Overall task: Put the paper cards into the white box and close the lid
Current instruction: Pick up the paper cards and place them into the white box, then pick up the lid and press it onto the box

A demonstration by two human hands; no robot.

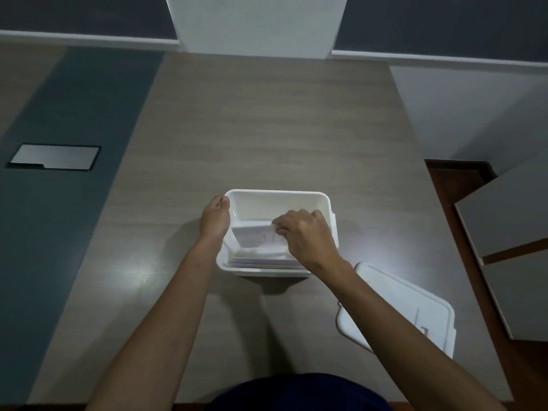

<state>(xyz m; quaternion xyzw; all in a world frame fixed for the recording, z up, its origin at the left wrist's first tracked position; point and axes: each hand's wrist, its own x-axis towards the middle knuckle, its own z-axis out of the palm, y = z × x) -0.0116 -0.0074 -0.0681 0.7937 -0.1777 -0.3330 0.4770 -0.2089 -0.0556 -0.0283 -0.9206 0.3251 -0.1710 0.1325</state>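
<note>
Near the tabletop's [267,129] front edge: white box [275,197], left hand [215,218] gripping its left rim; right hand [305,235] pinching a paper card [255,235] inside; lid [415,304] lying right, apart.

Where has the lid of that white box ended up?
The lid lies flat on the table at lower right of the head view, beside the white box and partly under the person's right forearm.

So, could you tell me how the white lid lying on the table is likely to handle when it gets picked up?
The lid looks thin and flat, so it is probably light and may flex a little. Its smooth plastic surface could be slippery. It lies flat on the table, so gripping an edge seems easiest.
</note>
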